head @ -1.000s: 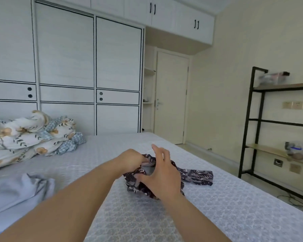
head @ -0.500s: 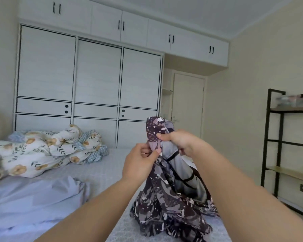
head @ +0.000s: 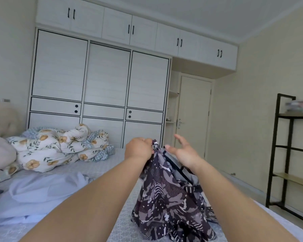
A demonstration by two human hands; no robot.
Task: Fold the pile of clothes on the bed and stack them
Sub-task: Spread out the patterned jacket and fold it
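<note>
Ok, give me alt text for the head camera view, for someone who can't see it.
A person's left hand holds up a dark patterned garment over a bed, while the right hand is open beside it. A crumpled floral duvet and white wardrobe sit behind.

Bare forearms, seemingly sleeveless (no jewellery)
</note>
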